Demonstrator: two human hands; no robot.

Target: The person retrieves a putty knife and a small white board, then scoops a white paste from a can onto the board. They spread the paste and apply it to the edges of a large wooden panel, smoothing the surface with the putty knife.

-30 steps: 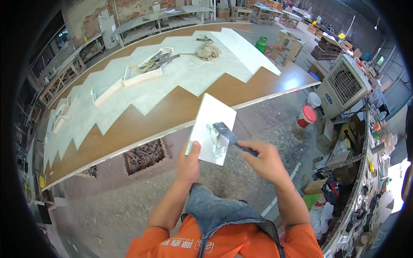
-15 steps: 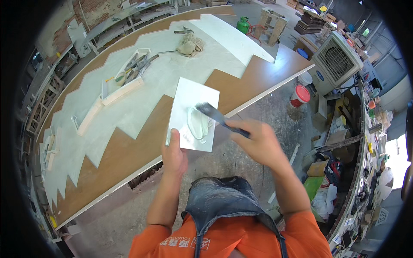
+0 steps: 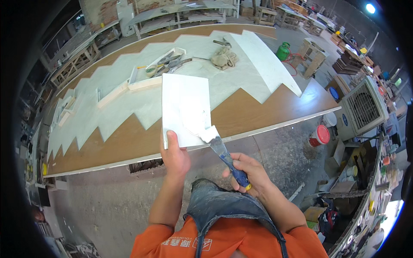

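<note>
A flat white board (image 3: pixel 185 96) is gripped at its lower left corner by my left hand (image 3: pixel 175 155), the thumb lying on its face. White paste (image 3: pixel 193 122) is smeared over the lower right of the board. My right hand (image 3: pixel 249 174) is closed round the blue handle of a putty knife (image 3: pixel 226 157). A lump of the paste covers the knife's tip, right at the board's lower right edge. Whether blade and board touch, I cannot tell.
Beyond my hands lies a big brown panel (image 3: pixel 116 148) with a pale zigzag-edged sheet. On it are a wooden tray of tools (image 3: pixel 165 64) and a crumpled cloth (image 3: pixel 223 58). A red-lidded bucket (image 3: pixel 319 136) and an air cooler (image 3: pixel 363 105) stand to the right.
The putty knife has swung from above the board's middle down to its lower right edge, and its tip now carries paste. The paste on the board is spread flatter. My view has turned.
</note>
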